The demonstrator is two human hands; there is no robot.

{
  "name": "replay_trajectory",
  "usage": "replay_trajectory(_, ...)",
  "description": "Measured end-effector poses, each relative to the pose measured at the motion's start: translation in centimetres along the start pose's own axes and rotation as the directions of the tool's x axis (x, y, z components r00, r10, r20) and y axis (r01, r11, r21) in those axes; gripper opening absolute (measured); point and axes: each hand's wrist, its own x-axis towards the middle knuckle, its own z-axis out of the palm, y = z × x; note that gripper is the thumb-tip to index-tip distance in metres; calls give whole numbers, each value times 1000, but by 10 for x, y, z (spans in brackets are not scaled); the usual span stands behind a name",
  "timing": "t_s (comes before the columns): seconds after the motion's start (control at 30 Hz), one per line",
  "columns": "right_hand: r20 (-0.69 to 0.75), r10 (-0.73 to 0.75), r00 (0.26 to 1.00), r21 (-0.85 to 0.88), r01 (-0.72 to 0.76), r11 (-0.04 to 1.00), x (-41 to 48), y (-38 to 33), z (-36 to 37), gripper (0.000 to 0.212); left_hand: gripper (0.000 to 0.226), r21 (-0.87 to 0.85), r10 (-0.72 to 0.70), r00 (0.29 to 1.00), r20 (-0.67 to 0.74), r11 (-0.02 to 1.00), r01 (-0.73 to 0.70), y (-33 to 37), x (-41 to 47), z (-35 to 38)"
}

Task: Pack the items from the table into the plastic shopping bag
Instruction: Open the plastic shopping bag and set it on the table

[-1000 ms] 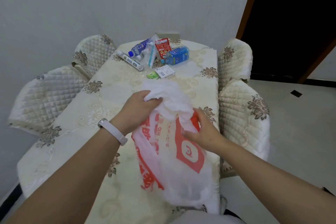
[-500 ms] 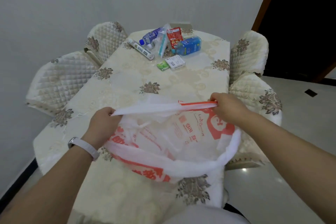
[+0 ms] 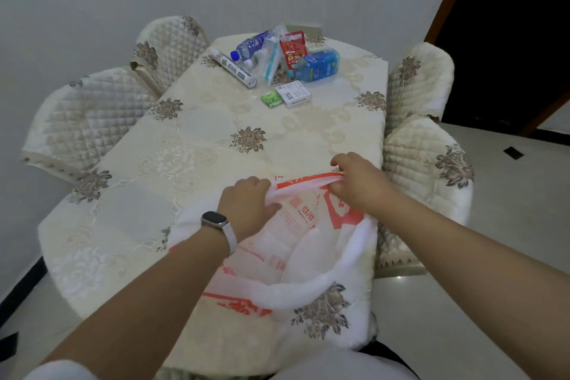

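- Far left: two quilted chairs drawn in close along the left edge of the table, leaving little room on that side.
- Left of centre: left hand, smartwatch on the wrist, fingers curled round the far rim of the plastic shopping bag and gripping it.
- Centre, near end of the table: the bag, white with red print, lying on the patterned cloth. Mouth spread open toward the viewer, near rim sagging at the table's near edge. Nothing visible inside.
- Centre, far end: the items in a loose cluster, well apart from the bag. A long white tube box, a water bottle, a clear pouch, a red packet and a blue bottle. Nearer, a green pack just beside a small white box.
- Right of centre: right hand, fingers and thumb pinching the red-printed rim near the left hand.
- Step in hand, by judgement: opening the bag's mouth, with packing not yet begun. Next move likely one hand keeping the mouth open, the other reaching over the bare stretch of cloth to the nearest boxes.
- Right: two more padded chairs tight against the table's right edge, the bag close to that edge and liable to slip off. Beyond them, open floor and a dark doorway.
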Motion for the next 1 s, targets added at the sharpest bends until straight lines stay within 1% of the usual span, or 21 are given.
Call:
replay_trajectory(0.03,3,46,999,27,-46,999,-5,0,3,60,32,-71,-36,999,-31,997,34,-2,8,2)
replay_trajectory(0.1,65,132,989,62,-136,989,-15,3,10,84,28,-239,-141,988,-57,963,124,-10,21,3)
replay_trajectory(0.13,118,158,980,64,-167,984,-19,6,15,90,27,-286,-191,979,-74,944,163,-17,26,2)
replay_trajectory(0.17,170,174,970,37,-182,983,-22,9,21,89,25,-292,-226,970,-88,937,192,-25,29,0)
replay_trajectory(0.23,247,195,949,-90,-178,980,-22,18,31,68,21,-244,-261,961,-95,942,232,-40,35,-6)
replay_trajectory(0.3,243,196,950,-216,-144,966,-17,27,30,40,19,-166,-306,949,-75,942,291,-58,39,-9)
replay_trajectory(0.37,198,187,962,-284,-126,950,-9,38,24,28,20,-118,-358,932,-56,929,350,-76,37,-11)
replay_trajectory(0.47,161,196,967,-225,-157,962,7,52,20,28,21,-121,-402,915,-31,911,395,-97,26,-7)
replay_trajectory(0.53,132,178,975,-156,-157,975,9,44,23,42,17,-154,-402,914,-44,907,391,-100,15,-2)
replay_trajectory(0.57,68,119,991,-134,-109,985,7,35,25,50,23,-174,-393,916,-87,911,374,-98,8,0)
replay_trajectory(0.6,-32,9,999,-130,-13,991,4,23,28,55,36,-171,-358,920,-158,928,332,-94,0,2)
replay_trajectory(0.63,-142,-144,979,-139,124,982,0,11,31,55,47,-145,-284,925,-252,956,254,-89,-9,4)
replay_trajectory(0.67,-235,-304,923,-152,274,950,-5,-3,36,51,49,-105,-162,913,-374,986,132,-83,-18,7)
replay_trajectory(0.7,-269,-449,852,-158,421,893,-9,-16,43,46,44,-46,-10,886,-463,999,-13,-75,-27,11)
replay_trajectory(0.73,-243,-583,775,-170,558,812,-11,-27,52,40,36,44,165,855,-492,985,-165,-68,-36,17)
replay_trajectory(0.77,-170,-697,697,-189,671,717,-9,-36,62,36,31,137,327,828,-456,945,-297,-62,-43,25)
replay_trajectory(0.8,-78,-778,624,-217,751,624,-4,-41,73,33,31,206,437,821,-368,899,-387,-56,-46,34)
replay_trajectory(0.83,34,-813,581,-253,792,556,3,-43,84,34,36,247,484,836,-258,870,-427,-54,-46,43)
replay_trajectory(0.87,169,-797,580,-290,802,522,11,-44,93,40,45,273,469,870,-154,866,-419,-56,-44,53)
replay_trajectory(0.93,433,-624,651,-361,759,542,29,-38,105,63,67,276,316,948,34,909,-313,-66,-32,64)
replay_trajectory(1.0,575,-422,701,-411,694,591,47,-24,115,81,83,284,174,974,148,935,-211,-83,-20,70)
